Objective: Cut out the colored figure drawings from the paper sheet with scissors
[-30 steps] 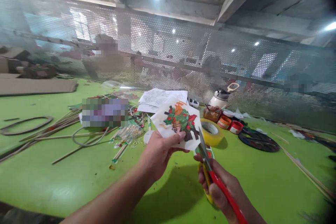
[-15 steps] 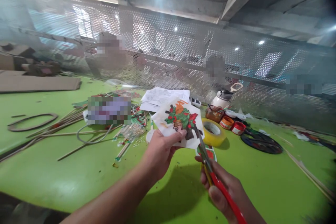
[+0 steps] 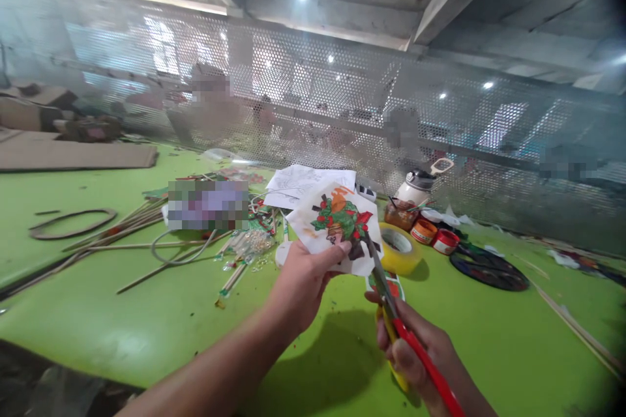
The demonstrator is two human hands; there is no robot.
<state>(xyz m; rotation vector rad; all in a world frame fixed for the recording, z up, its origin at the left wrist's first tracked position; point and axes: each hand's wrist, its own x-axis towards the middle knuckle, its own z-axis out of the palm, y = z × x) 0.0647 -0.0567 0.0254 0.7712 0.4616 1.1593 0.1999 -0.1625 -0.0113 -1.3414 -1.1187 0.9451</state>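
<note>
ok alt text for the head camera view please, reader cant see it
A person's left hand holds a coloured paper drawing while the right hand holds red-and-yellow-handled scissors at its right side. Around them on a green table are a yellow tape roll, orange and red paint pots, a dark palette and thin sticks.

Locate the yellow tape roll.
In the head view, the yellow tape roll sits right of centre on the green table, beyond the scissors, with the orange paint jar behind, slightly right.
</note>
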